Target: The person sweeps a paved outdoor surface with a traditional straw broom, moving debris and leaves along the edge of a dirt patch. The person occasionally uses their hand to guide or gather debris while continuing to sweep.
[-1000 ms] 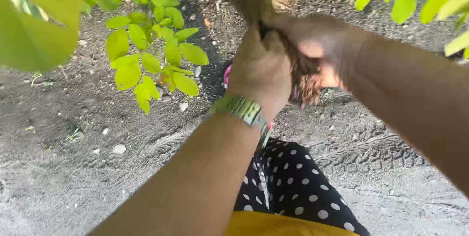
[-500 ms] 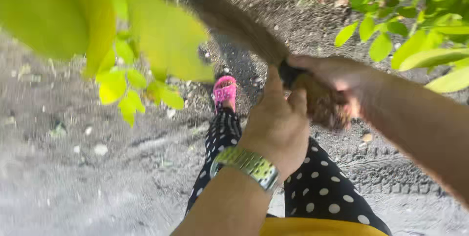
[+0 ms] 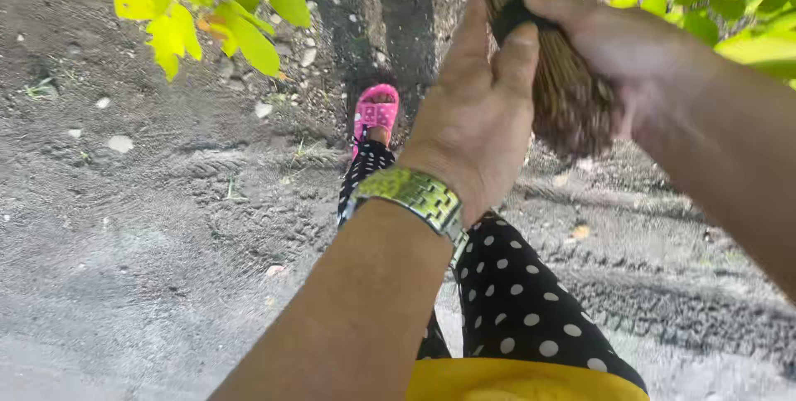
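Note:
A bundle of brown stick-like fibres, a stick broom (image 3: 572,102), hangs in front of me with a black band (image 3: 516,15) tied around it. My left hand (image 3: 481,111) is wrapped on the bundle from the left, thumb on the black band; a metal wristwatch (image 3: 414,195) sits on that wrist. My right hand (image 3: 613,44) grips the bundle from the right, fingers over the band. The cut end of the broom points down toward my leg.
Bare grey dirt ground (image 3: 149,235) with small stones and tyre tracks. My leg in black polka-dot trousers (image 3: 522,301) and a pink sandal (image 3: 377,115) step forward. Green-yellow leaves (image 3: 207,3) hang at the top left and top right (image 3: 730,3).
The view has swung and the leaves have shifted up and left. Both hands have stayed on the broom bundle, which now sits higher and more to the right. The pink sandal has come into sight.

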